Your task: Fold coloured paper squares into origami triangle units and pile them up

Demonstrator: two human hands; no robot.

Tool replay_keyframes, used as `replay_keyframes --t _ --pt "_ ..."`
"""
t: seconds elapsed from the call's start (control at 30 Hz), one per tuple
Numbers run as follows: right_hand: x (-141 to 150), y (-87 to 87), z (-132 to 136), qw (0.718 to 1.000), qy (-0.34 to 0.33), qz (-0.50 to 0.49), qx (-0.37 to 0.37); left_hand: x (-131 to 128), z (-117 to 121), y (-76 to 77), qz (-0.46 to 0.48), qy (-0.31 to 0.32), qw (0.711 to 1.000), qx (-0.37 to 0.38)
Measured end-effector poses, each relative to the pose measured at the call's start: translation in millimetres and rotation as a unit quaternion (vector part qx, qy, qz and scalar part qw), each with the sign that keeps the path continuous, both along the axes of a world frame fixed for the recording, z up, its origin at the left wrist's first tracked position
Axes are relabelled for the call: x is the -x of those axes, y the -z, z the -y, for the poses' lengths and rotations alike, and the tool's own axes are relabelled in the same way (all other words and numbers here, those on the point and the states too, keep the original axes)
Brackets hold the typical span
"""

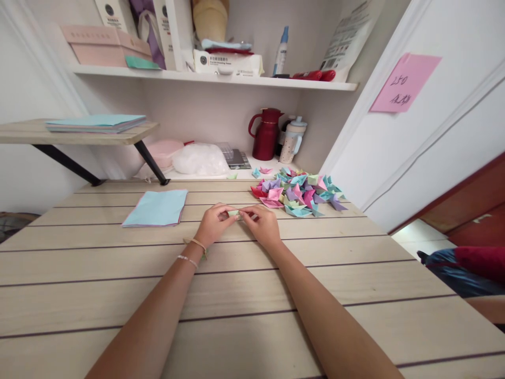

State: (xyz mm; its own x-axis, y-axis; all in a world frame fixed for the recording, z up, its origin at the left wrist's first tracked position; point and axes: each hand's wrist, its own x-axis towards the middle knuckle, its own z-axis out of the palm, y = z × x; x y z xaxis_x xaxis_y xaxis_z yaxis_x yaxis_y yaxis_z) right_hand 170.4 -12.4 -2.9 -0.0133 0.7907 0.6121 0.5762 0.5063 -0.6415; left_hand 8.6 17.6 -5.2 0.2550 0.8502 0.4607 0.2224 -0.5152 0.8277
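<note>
Between my two hands is a small piece of folded pale green paper (233, 213), held just above the slatted wooden table (236, 295). My left hand (214, 222) pinches its left end between thumb and fingers. The other end is pinched by my right hand (262, 223). Fingers cover much of the paper, so its full shape cannot be made out. Beyond my right hand lies a heap of folded paper boats (298, 192) in pink, blue, purple, green and red. A stack of square paper (155, 209), light blue on top, lies left of my left hand.
A raised wooden shelf (134, 136) on black legs holds more paper sheets (97, 122) at the left. Along the back stand a dark red jug (267, 136), a speckled cup (292, 141) and a white plastic bag (200, 159). At right, part of a person (473, 268) shows.
</note>
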Motion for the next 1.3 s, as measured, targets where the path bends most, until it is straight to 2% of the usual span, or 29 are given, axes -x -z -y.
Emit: replay_keyframes --t 0.17,0.3,0.5,0.77,0.93,1.1,1.3 --pt "-1 -1.5 2 0.999 0.029 0.032 -0.002 -2 5 -0.8 -0.008 0.014 1.0 0.022" --pt "0 -3.2 4 0.996 0.055 0.068 -0.019 -3 9 -3.6 -0.029 0.016 0.999 -0.003" --pt "4 -6.3 7 0.993 0.058 0.098 -0.031 -3 10 -5.6 -0.047 0.004 0.999 -0.021" --pt "5 -7.4 8 0.995 0.049 0.091 -0.006 -5 8 -6.3 0.021 -0.006 0.999 0.047" --pt "6 -6.7 7 0.995 0.044 0.083 -0.013 -4 5 -3.4 0.127 0.015 0.985 0.116" --pt "3 -3.2 2 0.999 0.028 0.033 -0.003 -4 4 -4.8 0.177 0.032 0.97 0.163" --pt "-3 -0.5 -5 0.985 -0.007 -0.162 0.064 -3 5 -9.2 0.147 0.074 0.964 0.209"
